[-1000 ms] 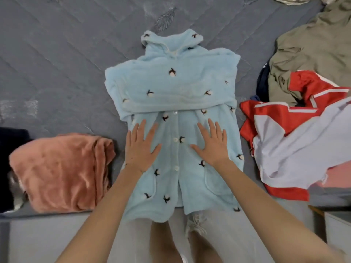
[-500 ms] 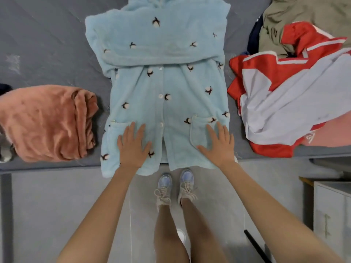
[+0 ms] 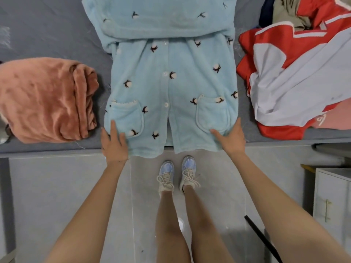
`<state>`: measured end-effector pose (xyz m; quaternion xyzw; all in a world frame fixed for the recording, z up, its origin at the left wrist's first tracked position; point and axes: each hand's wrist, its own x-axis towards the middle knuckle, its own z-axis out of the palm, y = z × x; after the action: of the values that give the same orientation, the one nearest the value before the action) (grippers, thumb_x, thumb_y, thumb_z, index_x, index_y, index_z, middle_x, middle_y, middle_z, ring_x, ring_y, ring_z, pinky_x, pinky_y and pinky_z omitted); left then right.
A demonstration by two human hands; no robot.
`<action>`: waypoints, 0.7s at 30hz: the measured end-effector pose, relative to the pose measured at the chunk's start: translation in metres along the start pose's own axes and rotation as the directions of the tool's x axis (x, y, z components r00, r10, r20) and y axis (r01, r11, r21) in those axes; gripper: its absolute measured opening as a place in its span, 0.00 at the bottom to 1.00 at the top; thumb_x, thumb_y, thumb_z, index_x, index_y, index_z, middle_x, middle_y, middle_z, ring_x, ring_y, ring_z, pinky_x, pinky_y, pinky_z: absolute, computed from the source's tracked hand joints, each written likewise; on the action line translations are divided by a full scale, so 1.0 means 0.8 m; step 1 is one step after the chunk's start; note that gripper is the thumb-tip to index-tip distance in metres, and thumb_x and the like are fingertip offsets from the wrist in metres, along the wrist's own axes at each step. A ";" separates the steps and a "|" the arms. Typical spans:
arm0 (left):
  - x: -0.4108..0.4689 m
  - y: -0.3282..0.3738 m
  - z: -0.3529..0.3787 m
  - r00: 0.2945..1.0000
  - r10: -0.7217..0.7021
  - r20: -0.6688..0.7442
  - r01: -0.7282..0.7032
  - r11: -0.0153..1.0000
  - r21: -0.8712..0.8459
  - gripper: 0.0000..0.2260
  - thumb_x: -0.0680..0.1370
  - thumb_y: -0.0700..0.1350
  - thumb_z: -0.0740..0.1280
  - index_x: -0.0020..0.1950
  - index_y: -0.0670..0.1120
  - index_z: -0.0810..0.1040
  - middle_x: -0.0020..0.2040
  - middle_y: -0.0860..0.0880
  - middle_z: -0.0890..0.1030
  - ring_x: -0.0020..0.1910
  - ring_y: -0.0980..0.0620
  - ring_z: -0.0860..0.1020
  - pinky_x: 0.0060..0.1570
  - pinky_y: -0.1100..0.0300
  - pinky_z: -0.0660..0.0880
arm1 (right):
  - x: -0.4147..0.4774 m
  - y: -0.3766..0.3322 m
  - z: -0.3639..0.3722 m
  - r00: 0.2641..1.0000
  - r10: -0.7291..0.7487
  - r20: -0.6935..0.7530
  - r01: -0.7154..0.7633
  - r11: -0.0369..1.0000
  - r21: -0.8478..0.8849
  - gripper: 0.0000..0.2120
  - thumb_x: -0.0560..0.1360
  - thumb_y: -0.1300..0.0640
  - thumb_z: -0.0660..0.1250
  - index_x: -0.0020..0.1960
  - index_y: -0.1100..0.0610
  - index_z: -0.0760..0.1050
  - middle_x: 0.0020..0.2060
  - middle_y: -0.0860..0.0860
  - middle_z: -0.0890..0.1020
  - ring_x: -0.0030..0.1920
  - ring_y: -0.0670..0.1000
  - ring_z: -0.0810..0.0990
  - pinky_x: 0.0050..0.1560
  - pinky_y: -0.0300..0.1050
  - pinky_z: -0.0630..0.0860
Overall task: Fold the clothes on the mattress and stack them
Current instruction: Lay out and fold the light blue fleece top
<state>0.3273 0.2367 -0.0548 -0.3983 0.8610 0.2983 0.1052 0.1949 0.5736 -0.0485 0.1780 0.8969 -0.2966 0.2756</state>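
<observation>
- Since half a second ago, both hands have slid down the blue robe (image 3: 171,82) from beside its pockets to its two bottom corners, and the view has tipped further down
- Far left, a pink fleece (image 3: 47,99) lies folded on the grey mattress (image 3: 47,35), near the robe but apart from it
- The left hand (image 3: 114,141) rests spread on the hem's left corner, fingers straight
- The robe lies front-up mid-mattress, buttoned, sleeves folded across the chest, its hem hanging just over the near edge; it looks thick and fluffy, with two pockets and small dark-and-white sprigs
- The right hand (image 3: 230,138) lies spread on the right corner, thumb on the cloth below the pocket; whether any finger hooks under the hem cannot be told
- Smoothing looks done; the bottom-up fold seems next, and it calls for pinching both corners and lifting them evenly so the fleece does not bunch
- Far right, a red and white jacket (image 3: 284,73) waits unfolded
</observation>
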 end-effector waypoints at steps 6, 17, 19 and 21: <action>0.008 -0.003 -0.017 0.990 -0.142 -0.001 0.138 0.962 -0.237 0.26 0.81 0.42 0.62 0.77 0.40 0.57 0.71 0.39 0.70 0.67 0.41 0.71 0.63 0.53 0.67 | 0.002 0.004 -0.002 0.987 0.153 0.051 -0.160 0.970 0.184 0.29 0.72 0.47 0.75 0.67 0.61 0.72 0.63 0.57 0.78 0.64 0.59 0.76 0.63 0.52 0.74; -0.002 0.031 -0.028 0.958 -0.079 0.276 0.220 0.818 -0.531 0.19 0.79 0.36 0.66 0.69 0.40 0.68 0.62 0.46 0.74 0.59 0.54 0.72 0.56 0.62 0.70 | -0.027 -0.027 0.009 0.978 -0.058 0.199 -0.019 0.931 0.364 0.18 0.77 0.53 0.70 0.65 0.55 0.73 0.60 0.49 0.79 0.62 0.52 0.77 0.61 0.48 0.74; -0.005 0.050 -0.029 0.966 -0.048 0.254 0.196 0.778 -0.597 0.21 0.79 0.35 0.65 0.71 0.39 0.65 0.65 0.46 0.72 0.62 0.53 0.71 0.59 0.64 0.71 | -0.027 -0.043 0.006 0.970 -0.093 0.225 -0.010 0.908 0.419 0.17 0.79 0.54 0.68 0.65 0.57 0.74 0.60 0.49 0.79 0.62 0.51 0.78 0.61 0.46 0.74; -0.003 0.078 -0.033 0.972 -0.010 0.234 0.172 0.709 -0.684 0.22 0.79 0.34 0.65 0.71 0.39 0.65 0.67 0.46 0.72 0.64 0.52 0.72 0.63 0.61 0.72 | -0.025 -0.067 0.002 0.965 -0.114 0.234 -0.012 0.878 0.478 0.16 0.79 0.56 0.68 0.65 0.57 0.75 0.58 0.50 0.81 0.59 0.49 0.80 0.57 0.43 0.77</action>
<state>0.2842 0.2540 -0.0059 -0.4162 0.6466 0.6371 0.0526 0.1853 0.5286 -0.0147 0.1764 0.7580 -0.5351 0.3287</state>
